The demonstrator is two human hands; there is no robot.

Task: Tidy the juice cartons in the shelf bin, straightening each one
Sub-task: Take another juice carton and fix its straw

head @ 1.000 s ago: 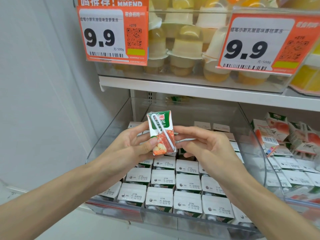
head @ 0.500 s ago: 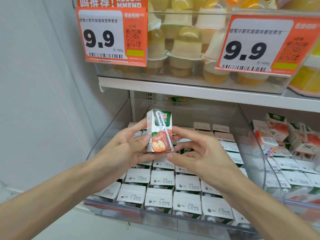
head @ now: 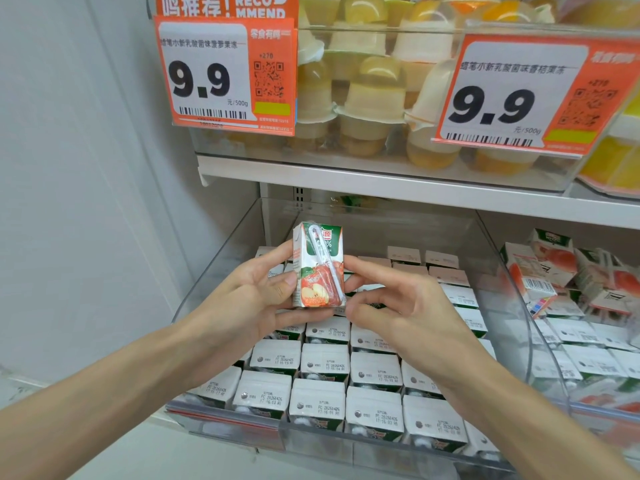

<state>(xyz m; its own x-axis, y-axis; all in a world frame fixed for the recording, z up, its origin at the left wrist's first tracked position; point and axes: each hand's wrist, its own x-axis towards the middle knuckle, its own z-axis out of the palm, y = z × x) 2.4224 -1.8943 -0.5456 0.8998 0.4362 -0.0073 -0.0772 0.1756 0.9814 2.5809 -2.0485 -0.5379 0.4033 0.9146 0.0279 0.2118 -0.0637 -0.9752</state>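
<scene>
A small apple juice carton (head: 317,268), green on top and red below with a straw taped across its front, is held upright above the clear shelf bin (head: 221,261). My left hand (head: 256,299) grips it from the left, thumb on its front. My right hand (head: 394,306) pinches its right edge with index finger and thumb. Below my hands the bin holds several rows of upright cartons (head: 323,365), white tops with date print facing up. Cartons under my hands are hidden.
A second clear bin (head: 519,296) on the right holds more cartons, some lying tilted (head: 540,268). Overhead, a shelf edge (head: 381,185) carries jelly cups (head: 374,95) and two orange 9.9 price tags (head: 225,71). A white wall (head: 86,168) bounds the left.
The held carton has turned from tilted to upright and risen slightly. My right hand's fingers moved in closer on its right edge.
</scene>
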